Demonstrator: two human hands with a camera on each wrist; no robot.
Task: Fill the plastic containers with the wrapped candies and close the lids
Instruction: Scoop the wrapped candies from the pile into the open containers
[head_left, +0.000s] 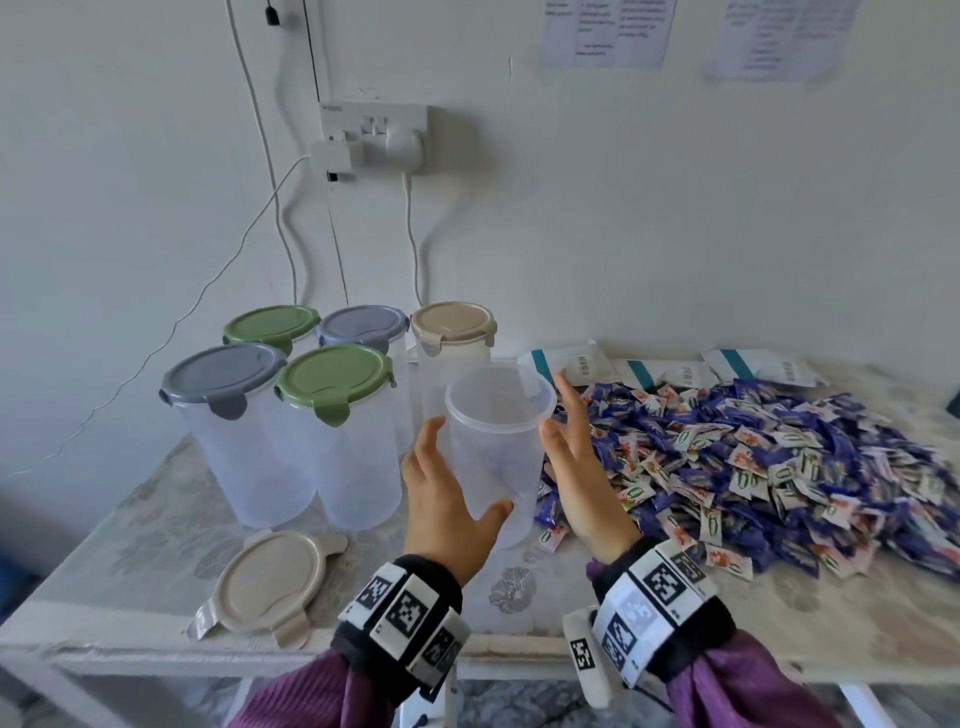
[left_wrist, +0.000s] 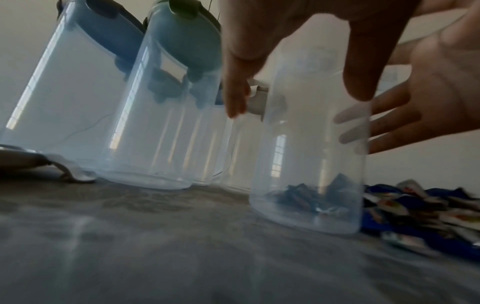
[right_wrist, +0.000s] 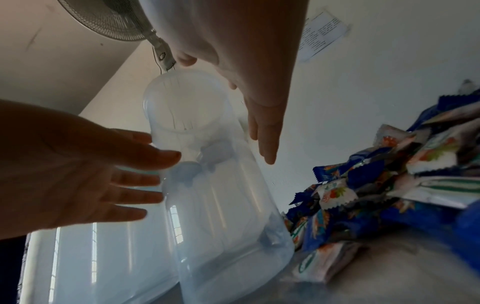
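An open clear plastic container (head_left: 493, 452) stands upright at the table's middle, at the left edge of a big pile of blue and white wrapped candies (head_left: 753, 467). My left hand (head_left: 447, 493) is at its left side with fingers spread and the thumb across its front wall. My right hand (head_left: 576, 462) is at its right side, fingers straight. Neither hand is curled round it. In the left wrist view blue wrappers (left_wrist: 311, 197) show through the container's (left_wrist: 311, 154) bottom; I cannot tell whether they lie inside or behind. Its beige lid (head_left: 270, 582) lies flat at the front left.
Several lidded containers stand behind and to the left: grey (head_left: 223, 374), green (head_left: 335, 382), green (head_left: 272, 322), grey (head_left: 363, 325), beige (head_left: 452, 322). White packets (head_left: 587, 364) lie at the back against the wall. Cables hang from a wall socket (head_left: 374, 135). The table's front edge (head_left: 156, 649) is close.
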